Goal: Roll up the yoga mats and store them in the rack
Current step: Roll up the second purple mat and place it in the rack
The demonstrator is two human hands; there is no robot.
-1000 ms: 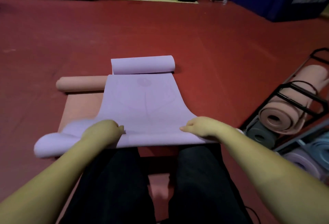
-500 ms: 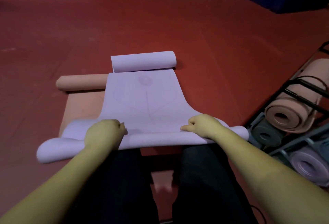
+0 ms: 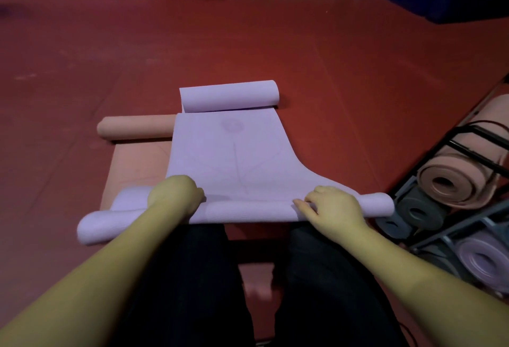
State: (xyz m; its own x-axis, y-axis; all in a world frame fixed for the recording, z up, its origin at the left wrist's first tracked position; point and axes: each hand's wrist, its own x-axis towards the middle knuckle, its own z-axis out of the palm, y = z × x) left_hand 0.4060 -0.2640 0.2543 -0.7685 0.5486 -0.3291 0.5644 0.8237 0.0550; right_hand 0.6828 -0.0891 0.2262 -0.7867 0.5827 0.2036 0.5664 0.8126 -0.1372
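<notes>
Red floor [image 3: 82, 71] across the whole view. Far left of the work area: a pink mat [image 3: 135, 162] lies flat on the floor, its far end curled into a roll. Over it lies a purple mat [image 3: 228, 153], far end curled into a small roll, near end rolled into a longer tube that runs left to right just ahead of the person's dark-trousered knees.

Left hand [image 3: 176, 195] sits on top of the near tube, left of centre; grip curled over the roll, fingers folded down onto it, fingertips hidden behind the knuckles. The tube's left end sticks out well past this hand and sags toward the floor.

Right hand [image 3: 330, 206] sits on the same tube, right of centre; grip curled, fingertips pinching the rolled edge, thumb side toward the middle. The tube's right end reaches past this hand, near the rack.

Far right: black metal rack [image 3: 473, 137] holding rolled mats end-on: a pink roll [image 3: 454, 181] uppermost, two grey rolls [image 3: 418, 211] lower, a purple roll [image 3: 484, 261] nearest.
</notes>
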